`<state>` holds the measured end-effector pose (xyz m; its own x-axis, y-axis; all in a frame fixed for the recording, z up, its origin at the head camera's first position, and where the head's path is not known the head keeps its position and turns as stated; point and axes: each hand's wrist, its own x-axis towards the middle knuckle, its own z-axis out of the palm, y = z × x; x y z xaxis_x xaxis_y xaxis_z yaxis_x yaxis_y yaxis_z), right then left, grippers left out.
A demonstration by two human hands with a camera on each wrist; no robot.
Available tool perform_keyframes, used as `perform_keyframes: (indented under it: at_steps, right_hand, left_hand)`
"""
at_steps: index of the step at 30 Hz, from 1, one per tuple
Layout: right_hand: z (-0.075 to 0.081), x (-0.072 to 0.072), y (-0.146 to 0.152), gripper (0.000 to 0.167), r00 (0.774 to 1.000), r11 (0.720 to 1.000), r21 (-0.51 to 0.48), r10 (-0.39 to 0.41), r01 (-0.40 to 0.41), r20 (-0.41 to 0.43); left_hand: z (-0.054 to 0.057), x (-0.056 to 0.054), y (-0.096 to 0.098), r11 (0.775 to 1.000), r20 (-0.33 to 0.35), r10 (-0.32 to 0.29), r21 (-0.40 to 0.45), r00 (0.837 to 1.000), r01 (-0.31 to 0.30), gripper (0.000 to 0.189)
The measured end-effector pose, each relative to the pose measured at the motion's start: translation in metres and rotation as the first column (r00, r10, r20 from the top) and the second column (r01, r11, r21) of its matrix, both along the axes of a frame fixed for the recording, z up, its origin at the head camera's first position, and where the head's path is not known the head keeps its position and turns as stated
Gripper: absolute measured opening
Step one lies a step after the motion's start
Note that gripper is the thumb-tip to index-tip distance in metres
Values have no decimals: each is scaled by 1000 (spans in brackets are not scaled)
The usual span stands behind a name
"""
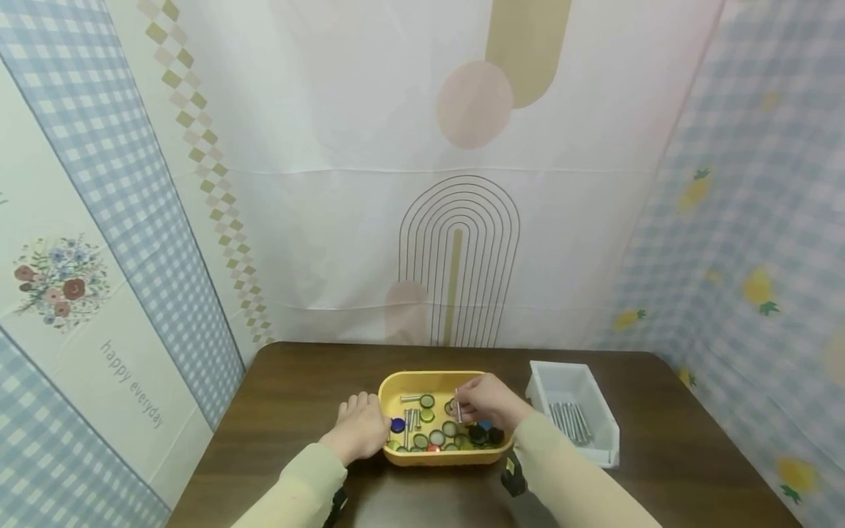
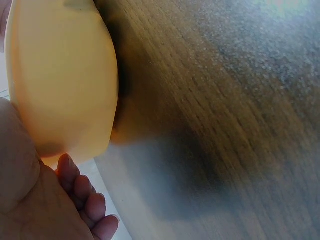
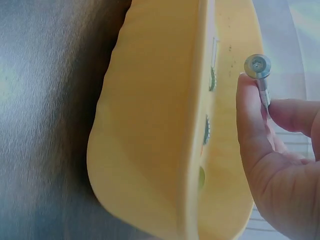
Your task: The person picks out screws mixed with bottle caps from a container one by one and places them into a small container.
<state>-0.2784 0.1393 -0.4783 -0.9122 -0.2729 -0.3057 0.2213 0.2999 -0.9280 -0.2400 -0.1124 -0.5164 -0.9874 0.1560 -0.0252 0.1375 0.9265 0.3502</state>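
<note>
Right grip (image 1: pixel 491 400) pinches a bolt (image 3: pixel 257 66); left grip (image 1: pixel 359 427) clamps the yellow tray (image 1: pixel 445 460). Best raise the bolt clear before swinging toward the right edge of the bench (image 1: pixel 310 381).

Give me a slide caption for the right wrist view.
Right hand pinches a metal bolt between its fingers over a yellow tray with bottle caps inside.

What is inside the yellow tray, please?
Bolts and round caps of several colours lie inside the yellow tray. Anything directly beneath the right hand is hidden.
</note>
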Motion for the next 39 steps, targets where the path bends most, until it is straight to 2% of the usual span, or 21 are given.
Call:
perform_keyframes:
  at_steps: [6, 10, 17, 23, 32, 37, 39]
  right_hand:
    - [3, -4, 20, 23, 999, 1000, -17, -18, 18, -33]
    - [7, -6, 35, 22, 993, 996, 42, -71, 75, -94]
    - [23, -9, 69, 30, 983, 989, 17, -147, 150, -107]
    - [32, -10, 104, 36, 977, 985, 20, -167, 171, -134]
    - [31, -14, 140, 41, 962, 968, 71, -230, 243, -149]
    - [27, -11, 155, 47, 948, 945, 133, -280, 300, -152]
    - [24, -10, 159, 43, 941, 929, 174, -301, 327, -157]
  left_hand:
    - [1, 1, 0, 1000, -3, -1, 0, 1000, 1, 33]
    - [1, 0, 0, 1000, 2, 1, -3, 1000, -1, 34]
    - [2, -1, -1, 1000, 9, -4, -1, 1000, 4, 35]
    - [2, -1, -1, 1000, 6, -9, -5, 1000, 9, 35]
    - [5, 1, 0, 1000, 4, -14, 2, 1000, 14, 33]
    - [5, 0, 0, 1000, 7, -20, -6, 1000, 20, 34]
    - [4, 0, 0, 1000, 7, -18, -7, 1000, 18, 34]
